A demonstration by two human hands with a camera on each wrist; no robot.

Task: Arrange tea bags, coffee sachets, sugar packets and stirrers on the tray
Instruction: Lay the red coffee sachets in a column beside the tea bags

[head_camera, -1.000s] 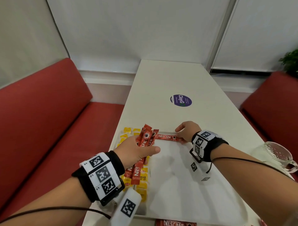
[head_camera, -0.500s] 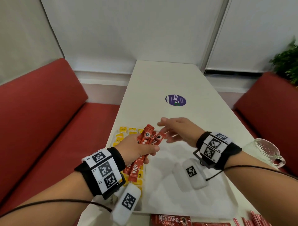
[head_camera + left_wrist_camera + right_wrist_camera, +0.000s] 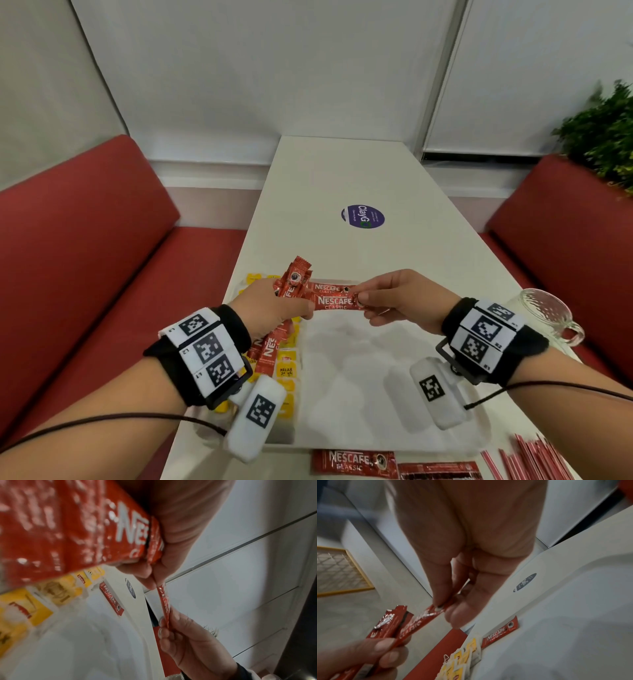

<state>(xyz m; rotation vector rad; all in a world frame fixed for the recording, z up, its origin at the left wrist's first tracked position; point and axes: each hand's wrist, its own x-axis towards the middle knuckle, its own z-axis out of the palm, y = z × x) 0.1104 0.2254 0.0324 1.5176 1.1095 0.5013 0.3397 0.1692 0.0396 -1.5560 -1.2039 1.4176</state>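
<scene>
Two red coffee sachets [image 3: 354,460] lie flat on the white table [image 3: 342,178] at the near edge, printed "NESCAFE CLASSIC" in white, with a fan of red-and-white stirrers [image 3: 534,459] just to their right. Beyond them sits the white tray [image 3: 359,394], its left side lined with a column of yellow tea bags [image 3: 287,371]. Above the tray's far-left part, the left hand [image 3: 270,308] grips a bundle of sachets [image 3: 291,284] in curled fingers, their upper ends fanned out and showing a cup emblem. The right hand [image 3: 404,301] pinches, between thumb and fingertips, the end of one sachet [image 3: 337,303] held level between both hands; its other end is at the left thumb. One more sachet [image 3: 329,288] lies flat along the tray's far edge, beside the tea bags. A clear glass mug [image 3: 548,318] stands right of the tray; a round purple sticker [image 3: 363,216] marks the table farther off.
</scene>
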